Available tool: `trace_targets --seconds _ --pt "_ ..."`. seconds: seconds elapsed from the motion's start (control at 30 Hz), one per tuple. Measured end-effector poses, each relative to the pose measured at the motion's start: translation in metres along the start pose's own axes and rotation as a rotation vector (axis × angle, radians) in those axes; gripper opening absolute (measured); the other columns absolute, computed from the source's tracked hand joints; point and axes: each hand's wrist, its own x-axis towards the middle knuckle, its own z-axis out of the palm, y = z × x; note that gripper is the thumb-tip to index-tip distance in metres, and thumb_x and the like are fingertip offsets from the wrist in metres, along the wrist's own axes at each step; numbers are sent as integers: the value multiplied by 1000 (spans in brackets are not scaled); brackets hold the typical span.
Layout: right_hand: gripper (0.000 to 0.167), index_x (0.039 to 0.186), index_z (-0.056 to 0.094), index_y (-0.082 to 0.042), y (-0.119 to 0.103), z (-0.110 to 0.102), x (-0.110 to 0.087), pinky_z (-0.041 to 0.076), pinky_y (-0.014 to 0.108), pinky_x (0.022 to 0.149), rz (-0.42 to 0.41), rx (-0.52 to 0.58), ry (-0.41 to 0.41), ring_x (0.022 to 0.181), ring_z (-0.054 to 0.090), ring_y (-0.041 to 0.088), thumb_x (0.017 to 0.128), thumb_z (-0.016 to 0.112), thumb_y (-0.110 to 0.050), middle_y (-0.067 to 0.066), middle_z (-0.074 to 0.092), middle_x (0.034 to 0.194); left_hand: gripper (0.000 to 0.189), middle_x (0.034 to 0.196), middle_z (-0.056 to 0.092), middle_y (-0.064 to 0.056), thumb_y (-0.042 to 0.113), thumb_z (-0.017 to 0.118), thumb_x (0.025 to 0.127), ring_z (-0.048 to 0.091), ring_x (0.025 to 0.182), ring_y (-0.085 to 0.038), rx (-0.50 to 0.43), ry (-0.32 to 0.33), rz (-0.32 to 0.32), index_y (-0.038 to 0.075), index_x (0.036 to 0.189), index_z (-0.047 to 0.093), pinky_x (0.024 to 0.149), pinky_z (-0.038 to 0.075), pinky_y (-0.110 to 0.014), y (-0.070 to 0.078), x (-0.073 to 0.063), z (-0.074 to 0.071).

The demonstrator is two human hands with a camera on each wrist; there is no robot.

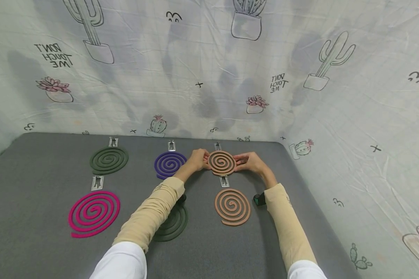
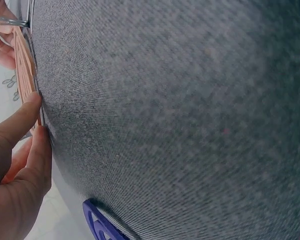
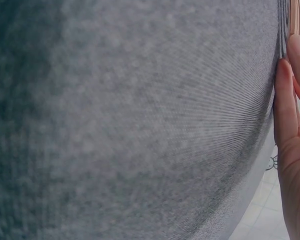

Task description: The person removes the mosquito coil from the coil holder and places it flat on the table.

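In the head view, both hands hold a light brown mosquito coil (image 1: 222,162) by its opposite sides near the table's back edge. My left hand (image 1: 198,160) pinches the left rim between thumb and fingers, and my right hand (image 1: 250,161) pinches the right rim. Seen edge-on in the left wrist view, the brown coil (image 2: 24,75) is close over the grey cloth, with a metal clip (image 2: 14,22) at its far edge. Small metal stands lie behind the coil (image 1: 217,146) and in front of it (image 1: 224,181). Another light brown coil (image 1: 232,207) rests nearer.
A purple coil (image 1: 169,164) lies left of my left hand. Farther left are a green coil (image 1: 109,160) and a pink coil (image 1: 94,214); another green coil (image 1: 172,224) is partly under my left sleeve. More metal stands (image 1: 97,183) lie beside them. A patterned curtain (image 1: 209,69) hangs behind the grey table (image 1: 38,186).
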Motion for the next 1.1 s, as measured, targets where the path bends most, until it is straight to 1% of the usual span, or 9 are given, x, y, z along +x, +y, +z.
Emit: trace_targets --seconds 0.27,0.53,0.7,0.83,0.87,0.93,1.0,1.07,1.1 --pt "54 124 58 7 -2 0 -1 55 30 84 -24 -21 -2 97 65 32 74 78 0 25 66 111 49 111 64 -16 8 80 75 60 105 -26 7 -4 -13 -5 118 61 94 50 -35 -2 4 2" --pt "54 123 59 7 -1 2 2 55 27 82 -30 -31 9 93 66 27 73 79 -1 24 65 114 49 110 64 -16 6 80 75 60 103 -26 4 2 -26 -6 119 61 92 51 -35 -1 6 2" --pt "54 123 59 8 -2 4 3 55 29 83 -33 -28 17 94 65 31 74 79 -1 26 65 113 55 112 64 -12 12 82 74 60 104 -22 14 7 -9 -2 122 60 95 49 -33 -11 15 8" --pt "55 123 59 8 -1 4 5 55 26 81 -34 -42 23 93 65 30 73 79 -2 25 65 114 59 100 67 -8 20 89 64 61 90 -18 52 88 64 0 113 65 80 53 -28 -71 75 51" --pt "55 123 59 7 -1 4 5 54 26 80 -33 -44 24 93 65 30 73 79 -2 25 65 113 61 100 66 -7 22 90 63 61 90 -17 58 90 72 1 114 64 79 53 -27 -77 81 56" --pt "55 123 59 7 0 4 4 54 25 79 -35 -47 23 92 65 30 73 80 -2 25 65 112 62 102 66 -9 19 90 63 62 92 -20 44 66 32 0 115 64 79 54 -29 -80 88 59" --pt "55 124 59 7 0 4 4 54 25 78 -37 -52 20 91 65 30 74 79 -3 25 66 110 60 108 65 -13 13 87 67 61 99 -24 21 23 -18 -3 119 62 85 54 -33 -51 61 39" --pt "55 124 58 8 2 4 4 55 26 78 -40 -53 14 91 65 29 74 79 -3 25 67 108 56 115 63 -18 5 81 73 60 106 -28 -7 -4 -66 -6 123 58 91 52 -35 -14 23 14" --pt "55 124 58 8 2 5 4 55 26 78 -43 -55 13 90 65 29 74 79 -3 25 67 108 53 116 63 -20 2 78 75 59 107 -30 -8 8 -70 -8 123 58 92 52 -34 1 6 5"
